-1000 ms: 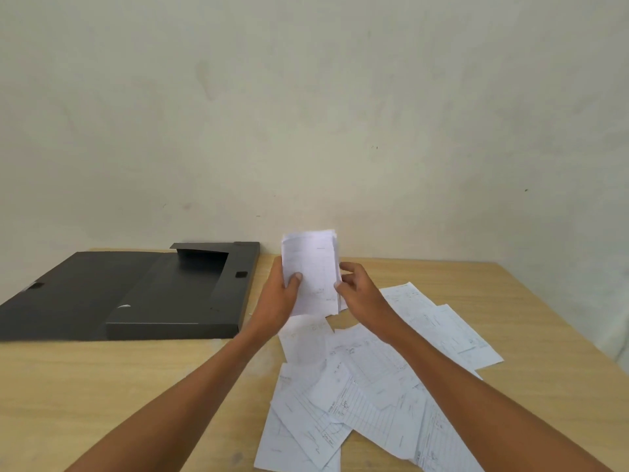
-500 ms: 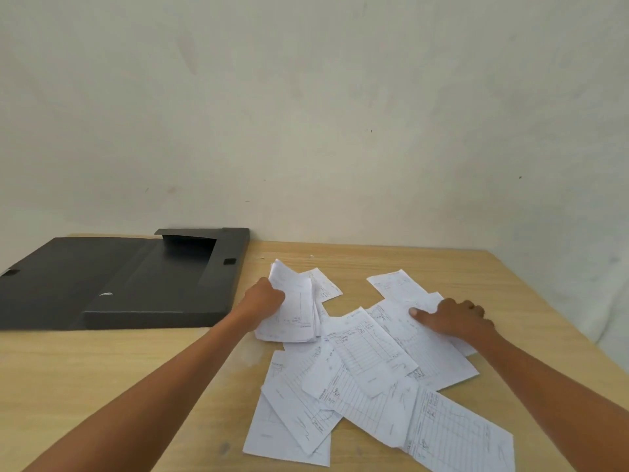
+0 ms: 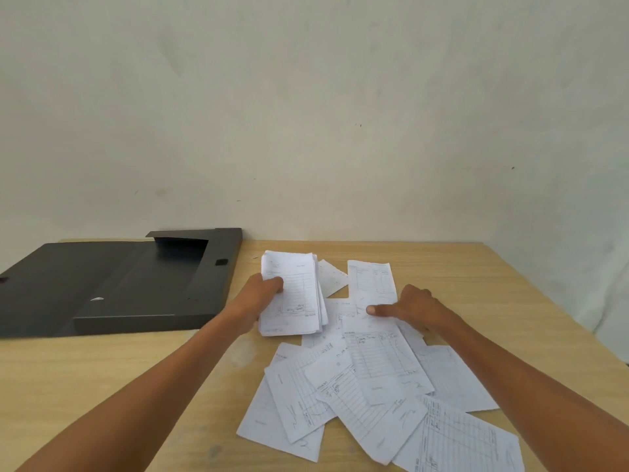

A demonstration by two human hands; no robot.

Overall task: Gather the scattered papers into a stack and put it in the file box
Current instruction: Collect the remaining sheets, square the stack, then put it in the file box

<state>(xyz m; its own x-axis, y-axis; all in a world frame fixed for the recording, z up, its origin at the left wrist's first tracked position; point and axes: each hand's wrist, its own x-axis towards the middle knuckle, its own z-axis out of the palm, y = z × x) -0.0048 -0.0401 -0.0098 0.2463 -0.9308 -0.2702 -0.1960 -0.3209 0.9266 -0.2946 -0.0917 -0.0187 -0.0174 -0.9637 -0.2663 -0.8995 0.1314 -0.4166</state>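
Note:
A small stack of white printed papers [image 3: 295,294] lies just right of the black file box [image 3: 112,287], and my left hand [image 3: 258,298] grips its left edge with the thumb on top. My right hand [image 3: 408,310] rests on a single sheet [image 3: 372,281] at the far side of the pile, thumb and fingers pressing it against the table. Several loose printed sheets [image 3: 371,390] lie overlapping on the wooden table nearer to me. The file box lies open, lid flap spread to the left.
The wooden table [image 3: 102,386] runs to a pale wall behind. Its right edge slants down at the right side of the view. One sheet [image 3: 332,277] peeks out behind the stack. Bare wood shows in front of the file box.
My left hand lowered the stack from the air to the table beside the box. My right hand left the stack, went right, and now drags a sheet towards the stack.

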